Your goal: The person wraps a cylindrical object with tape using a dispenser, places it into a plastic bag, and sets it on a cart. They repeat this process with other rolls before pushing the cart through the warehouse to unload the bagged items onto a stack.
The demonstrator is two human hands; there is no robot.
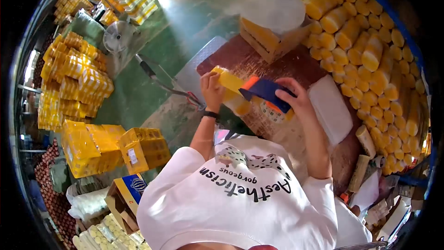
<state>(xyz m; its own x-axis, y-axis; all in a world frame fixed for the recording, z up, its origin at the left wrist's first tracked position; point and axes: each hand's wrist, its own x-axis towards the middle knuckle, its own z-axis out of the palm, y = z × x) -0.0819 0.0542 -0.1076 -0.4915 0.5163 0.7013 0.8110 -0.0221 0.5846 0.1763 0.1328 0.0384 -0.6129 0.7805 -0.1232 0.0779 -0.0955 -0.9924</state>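
My right hand [296, 93] is closed round a dark blue tape dispenser [267, 91] with orange parts, held tilted over the table. To its left, my left hand [212, 91] has its fingers closed on the end of a yellow strip [230, 81] that looks like packing tape. The strip reaches toward the dispenser's front edge. Just below it lies a yellow-wrapped roll [239, 105], partly covered by the strip. Under the dispenser shows a pale round patch [273, 112] with small marks; what it is, I cannot make out.
On the worn reddish table [222, 58] are an open cardboard box [263, 39] and a white slab [330, 106]. Yellow-wrapped rolls [370, 60] are piled at right. Yellow-taped cartons [92, 146] and a fan [118, 37] stand at left. A metal handle [159, 78] rises beside the table.
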